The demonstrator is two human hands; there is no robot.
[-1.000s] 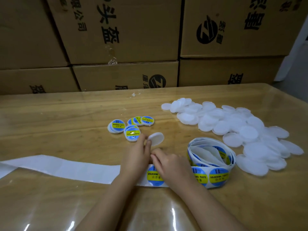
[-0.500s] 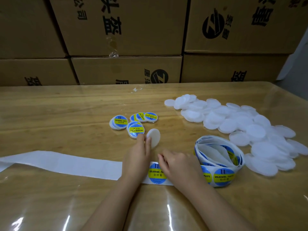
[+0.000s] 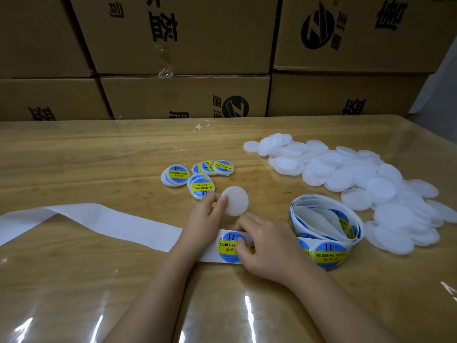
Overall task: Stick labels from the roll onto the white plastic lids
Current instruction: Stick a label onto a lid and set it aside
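Label, next on the backing strip near centre, is being peeled: right hand fingers curl onto its edge, while left hand pinches one blank lid just beyond. Next move: lift it free and centre it on that lid. Counts: one roll; perhaps six labelled lids, overlapping; dozens of blank lids at right.

- Table: wood-grain top under clear glossy film, glare at btm.
- Lid pile, right — frosted white plastic, matt; same for blank lid, ctr.
- Backing strip, left: matt white paper.
- Label on it — glossy blue/yellow.
- Boxes, top: matt brown cardboard w/ shiny clear tape.
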